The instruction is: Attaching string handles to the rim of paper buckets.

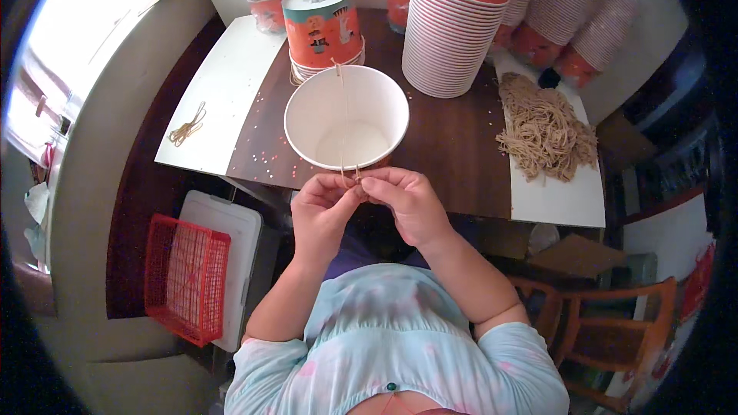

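A large paper bucket, white inside, stands with its mouth up at the table's near edge. A thin tan cord runs across the mouth from the far rim to the near rim, where two strands come out over the edge. My left hand pinches the cord just outside the near rim. Against it, fingertips meeting, my right hand pinches the cord too. The cord's ends are mostly hidden between my fingers. Behind stands an orange bucket, upside down on other white rims.
A tall nested bucket stack rises at back right. To the right lies a heap of tan cords; a small cord bundle lies left. Paper dots dot the brown table. A red basket and wooden chair stand below.
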Available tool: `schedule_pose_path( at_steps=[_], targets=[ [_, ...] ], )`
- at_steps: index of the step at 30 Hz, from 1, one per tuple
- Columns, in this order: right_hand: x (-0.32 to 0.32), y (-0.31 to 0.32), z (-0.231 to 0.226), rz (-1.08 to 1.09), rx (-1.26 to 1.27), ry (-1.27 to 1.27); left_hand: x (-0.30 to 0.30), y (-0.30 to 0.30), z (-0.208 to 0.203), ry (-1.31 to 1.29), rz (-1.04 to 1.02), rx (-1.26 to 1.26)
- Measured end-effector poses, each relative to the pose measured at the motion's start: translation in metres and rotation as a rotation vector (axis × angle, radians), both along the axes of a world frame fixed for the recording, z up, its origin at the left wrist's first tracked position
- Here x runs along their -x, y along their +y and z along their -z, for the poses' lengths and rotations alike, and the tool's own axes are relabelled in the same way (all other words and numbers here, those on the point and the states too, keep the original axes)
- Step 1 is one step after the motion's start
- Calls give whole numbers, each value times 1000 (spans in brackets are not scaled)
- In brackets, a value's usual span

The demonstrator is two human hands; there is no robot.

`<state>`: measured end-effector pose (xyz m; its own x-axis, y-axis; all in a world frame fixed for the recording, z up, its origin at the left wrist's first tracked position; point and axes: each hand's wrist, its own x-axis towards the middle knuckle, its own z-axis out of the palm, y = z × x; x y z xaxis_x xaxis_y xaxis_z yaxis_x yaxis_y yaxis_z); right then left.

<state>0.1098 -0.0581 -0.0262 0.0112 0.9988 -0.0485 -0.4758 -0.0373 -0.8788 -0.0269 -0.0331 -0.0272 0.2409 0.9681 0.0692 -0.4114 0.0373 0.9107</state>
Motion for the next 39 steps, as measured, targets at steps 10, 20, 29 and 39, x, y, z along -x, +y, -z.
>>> schedule_pose_path(
  at_steps=[10, 20, 29, 39],
  targets=[
    [-5, 7, 10, -73, 265, 307, -1, -3, 4, 241, -165, -274],
    [4, 1, 8, 4, 150, 222, -5, -3, 1, 586, -377, -750],
    [2, 3, 5, 15, 161, 213, 3, 2, 1, 692, -399, -891],
    [-3, 14, 8, -32, 270, 213, 12, 5, 2, 608, -333, -785]
  ],
)
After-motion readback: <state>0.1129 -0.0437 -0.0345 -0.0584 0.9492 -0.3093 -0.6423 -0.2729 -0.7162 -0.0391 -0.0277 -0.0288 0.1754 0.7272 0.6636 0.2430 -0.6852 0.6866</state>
